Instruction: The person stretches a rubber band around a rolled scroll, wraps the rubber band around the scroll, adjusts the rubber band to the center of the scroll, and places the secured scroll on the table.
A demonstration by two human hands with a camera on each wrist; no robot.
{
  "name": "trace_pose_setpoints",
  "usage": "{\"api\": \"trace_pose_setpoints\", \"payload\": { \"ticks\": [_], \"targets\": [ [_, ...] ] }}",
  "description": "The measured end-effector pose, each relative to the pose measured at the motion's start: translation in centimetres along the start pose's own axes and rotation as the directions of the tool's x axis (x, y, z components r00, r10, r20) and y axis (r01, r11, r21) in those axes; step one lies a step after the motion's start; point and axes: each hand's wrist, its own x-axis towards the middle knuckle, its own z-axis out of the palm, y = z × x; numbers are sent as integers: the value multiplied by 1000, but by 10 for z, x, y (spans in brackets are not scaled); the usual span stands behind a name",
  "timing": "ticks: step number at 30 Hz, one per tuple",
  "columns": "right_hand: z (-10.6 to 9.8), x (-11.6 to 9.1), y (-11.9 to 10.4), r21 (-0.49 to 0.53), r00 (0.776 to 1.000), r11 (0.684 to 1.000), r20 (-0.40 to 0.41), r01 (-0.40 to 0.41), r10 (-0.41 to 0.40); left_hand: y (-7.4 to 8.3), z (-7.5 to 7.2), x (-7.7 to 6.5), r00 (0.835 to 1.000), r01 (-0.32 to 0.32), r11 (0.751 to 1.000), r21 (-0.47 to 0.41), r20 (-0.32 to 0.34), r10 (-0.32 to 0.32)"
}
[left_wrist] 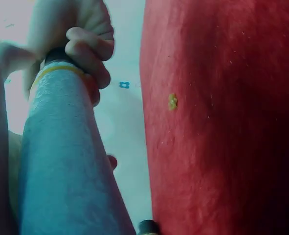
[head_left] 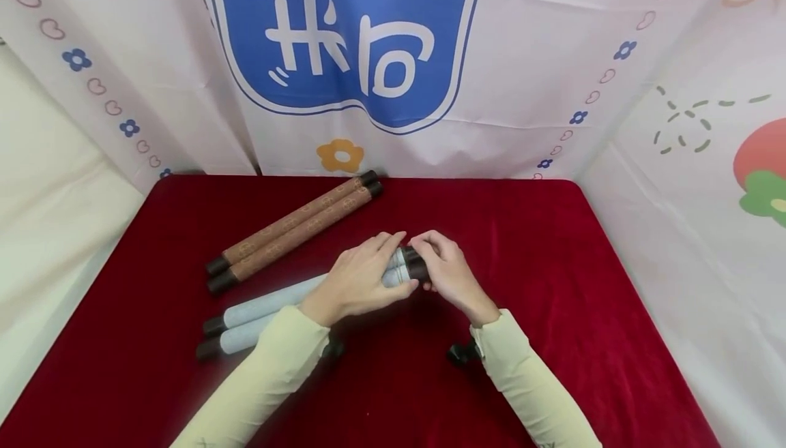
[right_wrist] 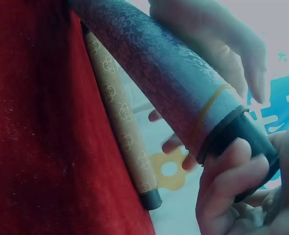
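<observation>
- left grip wraps the pale blue scrolls over the tabletop; right grip pinches their dark ends.
- uneven pulling could skew the pair or pop the yellow band.

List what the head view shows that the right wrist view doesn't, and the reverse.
Only the head view shows both sleeves, the brown rolls as a pair, and the left-hand dark ends of the pale blue rolls.
Only the right wrist view clearly shows the floral pattern on the blue covering.
Both show the left hand, the right hand with its fingers at a dark end, the red cloth and the orange flower.
</observation>
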Motion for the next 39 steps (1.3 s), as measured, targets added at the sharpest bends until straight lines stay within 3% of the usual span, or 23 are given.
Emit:
{"api": "trace_pose_setpoints", "payload": {
  "ticks": [9, 15, 24, 31, 39],
  "targets": [
    [-1, 5, 8, -20, 999, 1000, -40, 12, -13, -3, 2, 5, 999, -23, 994, -103, 23, 26],
    [-4, 6, 6, -63, 998, 998, -68, 12, -16, -12, -4, -5, 1000, -19, 998, -59, -6, 18],
    [-3, 7, 5, -80, 998, 997, -61, 19, -24, -5, 4, 5, 999, -32, 999, -24, -15, 32],
    [-6, 8, 8, -83, 997, 997, -74, -2, -4, -17, 0, -9, 1000, 10, 999, 41, -21, -9],
    [-4, 8, 7, -87, 998, 996, -67, -2, -4, -10, 2, 3, 1000, -27, 999, -45, -13, 27]
  ]
}}
